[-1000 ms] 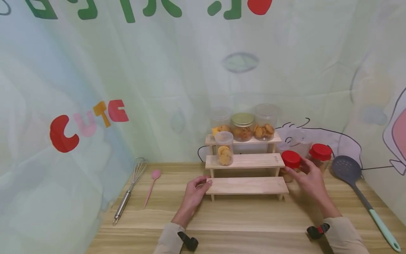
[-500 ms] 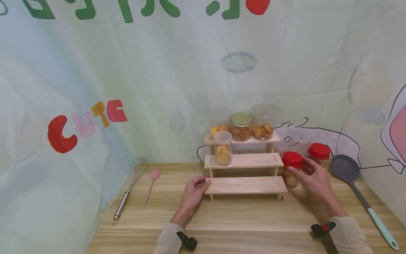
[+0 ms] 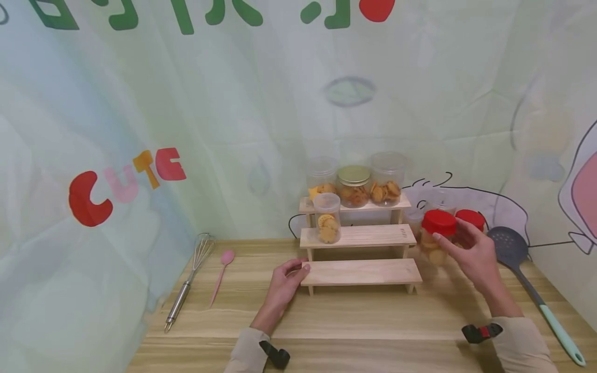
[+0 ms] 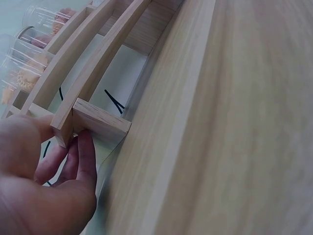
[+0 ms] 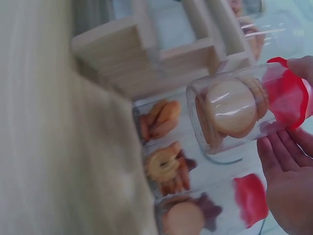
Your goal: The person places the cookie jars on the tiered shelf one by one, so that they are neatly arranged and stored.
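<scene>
A three-tier wooden stand (image 3: pixel 361 272) stands on the table. My left hand (image 3: pixel 285 282) pinches the left end of its lowest step, thumb on top and fingers underneath in the left wrist view. With my right hand (image 3: pixel 475 256) I hold a clear cookie jar (image 5: pixel 230 107) by its red lid (image 3: pixel 439 223), to the right of the stand. Raised off the table, the jar shows round biscuits inside. Jars with biscuits line the top step, the middle one a squat jar (image 3: pixel 354 187) with a gold-green lid. A slim clear jar (image 3: pixel 328 223) stands at the left of the middle step.
Behind the held jar are more jars, including another red-lidded jar (image 5: pixel 188 215). A grey slotted skimmer (image 3: pixel 510 248) with a mint handle lies at the right. On the left lie a whisk (image 3: pixel 188 285) and a pink spoon (image 3: pixel 222 272). A printed curtain (image 3: pixel 261 129) hangs behind the table.
My right hand has lifted the red-lidded jar from beside the stand and carried it slightly right. My left hand keeps its place on the lowest step.
</scene>
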Action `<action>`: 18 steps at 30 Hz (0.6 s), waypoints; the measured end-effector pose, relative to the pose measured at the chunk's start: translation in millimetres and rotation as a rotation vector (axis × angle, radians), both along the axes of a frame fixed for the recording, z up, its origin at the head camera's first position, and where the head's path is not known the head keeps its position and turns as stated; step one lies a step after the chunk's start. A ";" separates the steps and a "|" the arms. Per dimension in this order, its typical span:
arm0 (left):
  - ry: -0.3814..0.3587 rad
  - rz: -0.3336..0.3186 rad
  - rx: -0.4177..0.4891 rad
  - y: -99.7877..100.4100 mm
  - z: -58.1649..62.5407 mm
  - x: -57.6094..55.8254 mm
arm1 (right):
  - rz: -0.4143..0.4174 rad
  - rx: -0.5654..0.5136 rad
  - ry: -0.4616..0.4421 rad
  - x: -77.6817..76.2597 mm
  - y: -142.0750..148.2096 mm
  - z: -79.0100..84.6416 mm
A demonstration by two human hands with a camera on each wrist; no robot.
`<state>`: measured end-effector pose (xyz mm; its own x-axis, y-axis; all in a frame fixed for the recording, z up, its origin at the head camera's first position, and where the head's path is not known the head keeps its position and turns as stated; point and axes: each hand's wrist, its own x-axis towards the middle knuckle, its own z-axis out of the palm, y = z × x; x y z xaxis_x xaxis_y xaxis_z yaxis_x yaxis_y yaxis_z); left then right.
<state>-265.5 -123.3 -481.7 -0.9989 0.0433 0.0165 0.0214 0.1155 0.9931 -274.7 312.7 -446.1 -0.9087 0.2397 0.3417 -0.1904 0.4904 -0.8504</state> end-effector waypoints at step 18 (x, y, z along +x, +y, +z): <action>-0.006 -0.016 0.010 -1.7 -1.0 -1.1 | 0.035 -0.017 0.185 20.6 -58.5 45.2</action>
